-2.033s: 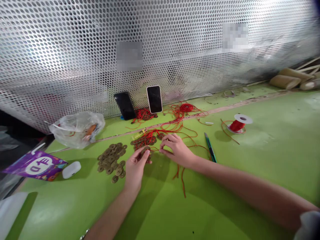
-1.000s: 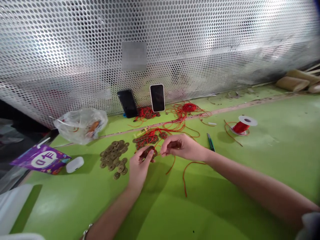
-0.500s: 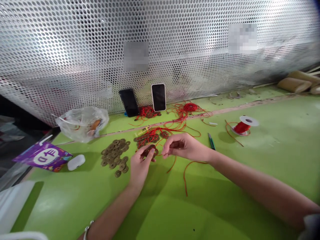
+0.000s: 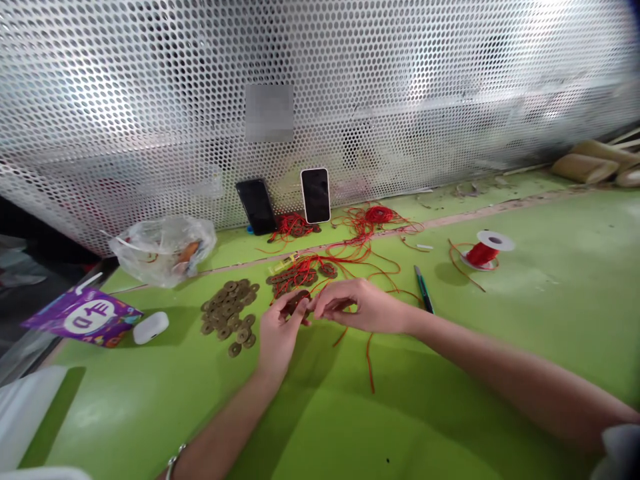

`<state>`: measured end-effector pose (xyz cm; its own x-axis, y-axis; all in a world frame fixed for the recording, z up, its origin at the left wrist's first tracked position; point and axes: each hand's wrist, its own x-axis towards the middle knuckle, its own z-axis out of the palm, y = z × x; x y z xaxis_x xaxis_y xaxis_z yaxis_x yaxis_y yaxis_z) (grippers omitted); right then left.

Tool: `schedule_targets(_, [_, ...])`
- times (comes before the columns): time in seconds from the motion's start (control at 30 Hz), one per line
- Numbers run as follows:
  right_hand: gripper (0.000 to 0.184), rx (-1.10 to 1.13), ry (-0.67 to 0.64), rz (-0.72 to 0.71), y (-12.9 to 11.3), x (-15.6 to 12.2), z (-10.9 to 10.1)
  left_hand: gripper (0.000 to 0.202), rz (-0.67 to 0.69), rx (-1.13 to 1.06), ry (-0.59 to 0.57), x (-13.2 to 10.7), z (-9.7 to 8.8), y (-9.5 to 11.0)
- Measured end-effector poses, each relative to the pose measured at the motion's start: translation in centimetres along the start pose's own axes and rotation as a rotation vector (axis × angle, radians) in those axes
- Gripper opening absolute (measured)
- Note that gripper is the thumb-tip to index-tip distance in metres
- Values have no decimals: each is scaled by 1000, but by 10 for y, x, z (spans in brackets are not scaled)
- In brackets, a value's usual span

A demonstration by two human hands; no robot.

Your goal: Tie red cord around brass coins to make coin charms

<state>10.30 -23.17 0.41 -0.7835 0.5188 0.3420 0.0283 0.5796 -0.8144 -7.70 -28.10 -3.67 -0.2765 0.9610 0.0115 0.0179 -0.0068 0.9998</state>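
Observation:
My left hand (image 4: 278, 332) pinches a small cluster of bronze coins (image 4: 297, 301) just above the green table (image 4: 450, 347). Fingertip to fingertip with it, my right hand (image 4: 357, 305) grips a red cord (image 4: 369, 360) that trails down toward me. A loose pile of holed bronze coins (image 4: 229, 315) lies left of my left hand. More coins tied with red cord (image 4: 300, 275) lie just beyond my fingers.
Two phones (image 4: 315, 195) lean on the perforated metal wall. Tangled red cord (image 4: 375, 223) lies in front of them. A red thread spool (image 4: 484, 252) and a green utility knife (image 4: 423, 291) lie right. Left are a plastic bag (image 4: 163, 250), a white earbud case (image 4: 151, 327) and a purple packet (image 4: 83, 317).
My right hand rose with the red cord, then came left and down until its fingertips met my left hand at the coins. My left hand stayed nearly in place.

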Motion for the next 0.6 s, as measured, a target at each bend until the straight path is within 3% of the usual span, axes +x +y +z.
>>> schedule_targets(0.13, [20, -35, 22, -32, 6, -1, 6, 35, -20, -58, 22, 0, 1, 2])
schedule_targets(0.3, [21, -11, 164, 127, 22, -4, 11, 36, -16, -79, 63, -1, 0, 0])
schedule_targets(0.43, [26, -8, 133, 222, 29, -5, 13, 35, -15, -110, 77, -3, 0, 1])
schedule_targets(0.6, [35, 102, 148, 236, 30, -6, 17, 35, 4, -168, 63, -4, 3, 4])
